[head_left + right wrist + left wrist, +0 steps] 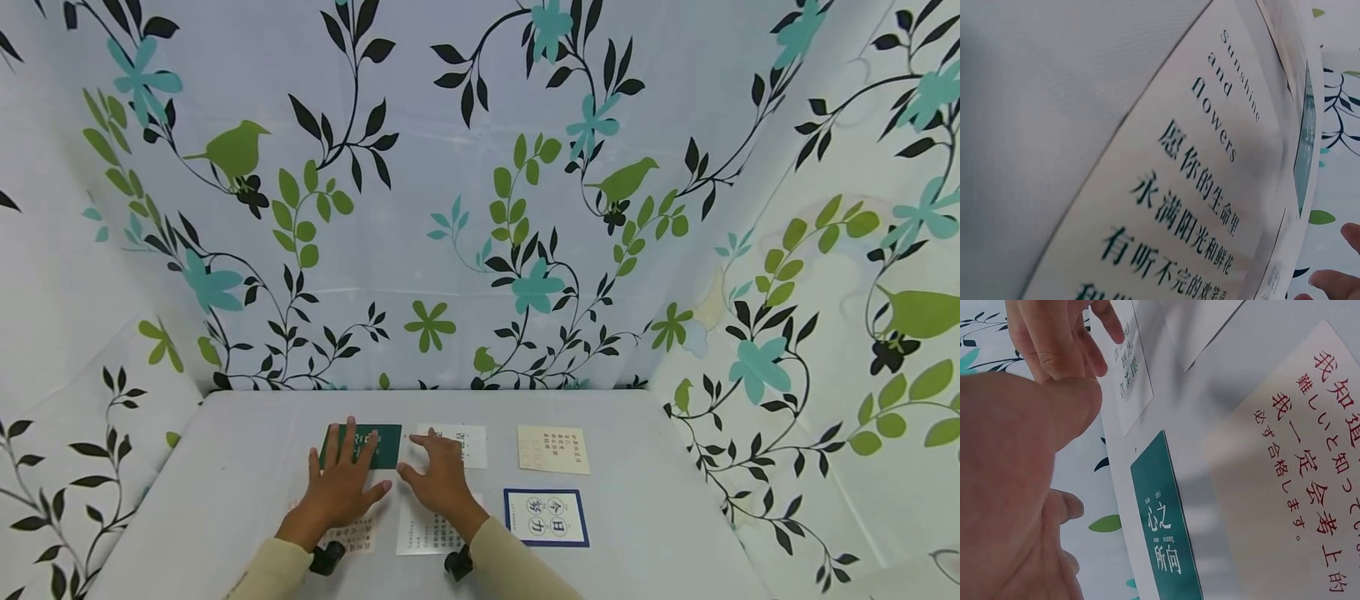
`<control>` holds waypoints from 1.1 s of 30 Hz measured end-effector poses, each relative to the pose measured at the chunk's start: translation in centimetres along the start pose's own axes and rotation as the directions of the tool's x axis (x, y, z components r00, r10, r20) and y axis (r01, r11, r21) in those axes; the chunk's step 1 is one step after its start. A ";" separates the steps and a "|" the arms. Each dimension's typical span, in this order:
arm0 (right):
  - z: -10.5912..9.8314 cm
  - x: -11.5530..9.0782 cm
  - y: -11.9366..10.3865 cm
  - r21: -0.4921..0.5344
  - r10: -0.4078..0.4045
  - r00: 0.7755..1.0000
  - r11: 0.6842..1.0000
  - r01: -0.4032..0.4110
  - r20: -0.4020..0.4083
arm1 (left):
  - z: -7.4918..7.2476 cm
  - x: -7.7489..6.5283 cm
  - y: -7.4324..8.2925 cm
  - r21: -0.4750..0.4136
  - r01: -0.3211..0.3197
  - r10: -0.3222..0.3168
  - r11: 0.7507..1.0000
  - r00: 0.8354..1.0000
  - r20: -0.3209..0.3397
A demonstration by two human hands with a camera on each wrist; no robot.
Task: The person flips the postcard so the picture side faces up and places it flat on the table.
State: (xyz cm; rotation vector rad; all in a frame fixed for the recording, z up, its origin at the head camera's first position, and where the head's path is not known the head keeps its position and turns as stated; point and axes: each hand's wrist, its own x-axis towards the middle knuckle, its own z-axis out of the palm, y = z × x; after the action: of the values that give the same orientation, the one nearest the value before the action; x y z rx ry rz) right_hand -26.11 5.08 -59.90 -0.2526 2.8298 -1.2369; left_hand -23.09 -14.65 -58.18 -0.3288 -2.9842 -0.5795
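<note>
My left hand (339, 483) has its fingers spread over the green card (386, 450), which bears white characters; whether they touch it is hard to tell. Below that hand lies a cream card (362, 535) with red characters, partly covered by the wrist. My right hand (441, 479) is over the upper white card (474, 446), index finger and thumb extended, the other fingers partly hidden. Nothing shows in its grasp. Under the right wrist lies another white card (420, 533); the right wrist view shows dark printed text on a white card (1166, 187).
To the right lie a cream card (553, 450) with small characters and, nearer, a blue-bordered card (547, 518). The cards rest on a white table (637, 500). A patterned cloth (420, 250) with leaves and birds hangs behind and at the sides.
</note>
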 end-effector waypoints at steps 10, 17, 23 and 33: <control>-1.0 -0.9 0.3 -0.269 -0.121 0.993 0.956 0.120 0.013 | 1.1 -0.2 0.9 0.036 0.014 -0.013 0.999 1.000 -0.024; -2.1 -1.6 0.2 -0.359 -0.114 0.992 0.925 0.124 0.049 | -0.9 -0.8 3.2 0.054 0.022 -0.023 0.998 1.000 0.011; -3.5 -2.2 0.3 -0.396 -0.119 0.992 0.909 0.128 0.048 | -1.0 -0.9 4.1 0.119 0.021 -0.021 0.993 1.000 -0.005; -5.6 -3.2 1.4 -0.430 -0.108 0.994 0.896 0.112 0.033 | -0.2 -1.1 4.1 0.134 -0.015 0.028 0.991 0.995 -0.099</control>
State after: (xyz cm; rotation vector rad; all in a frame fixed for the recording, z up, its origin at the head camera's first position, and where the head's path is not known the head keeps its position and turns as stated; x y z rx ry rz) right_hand -23.76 10.59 -57.16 -0.4361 3.0867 -0.5948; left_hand -21.13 -11.23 -56.62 -0.3110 -2.8994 -0.3795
